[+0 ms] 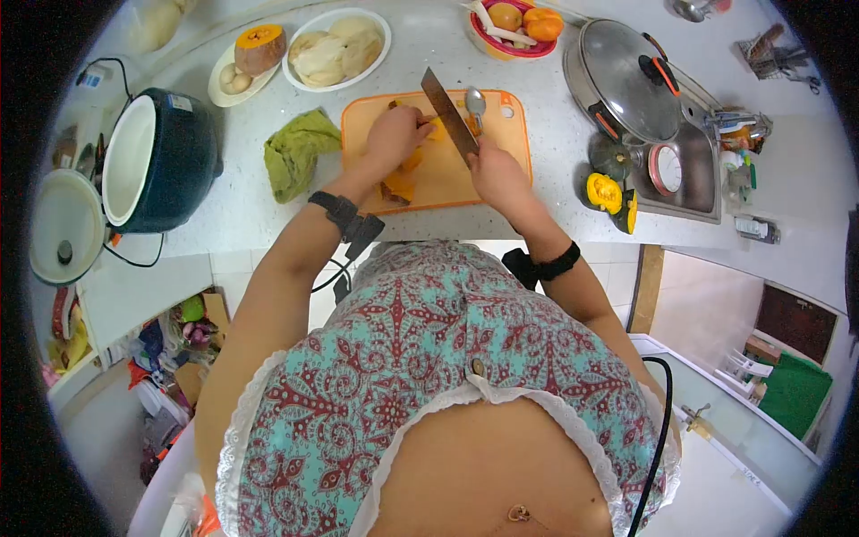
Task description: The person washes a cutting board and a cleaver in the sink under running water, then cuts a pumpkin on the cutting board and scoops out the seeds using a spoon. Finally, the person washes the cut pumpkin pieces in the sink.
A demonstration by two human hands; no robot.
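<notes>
My right hand (497, 177) grips a kitchen knife (449, 112) by its handle, the broad blade slanting up and left over the orange cutting board (456, 183). Close to the blade, my left hand (396, 137) has its fingers closed on a piece of pumpkin (435, 131). More orange pumpkin pieces (399, 186) lie on the board below my left hand, some with dark rind. A metal spoon (475, 101) rests near the board's top right, beside the blade. A crumpled green cloth (300, 154) lies just left of the board.
Behind the board stand a white plate of pale dough (335, 51), a plate with a cut squash (259, 49) and a red basket (514, 50). A dark cooker (170, 161) is at left. Cut pumpkin (605, 191), a lidded pan (629, 80) and the sink (702, 179) are at right.
</notes>
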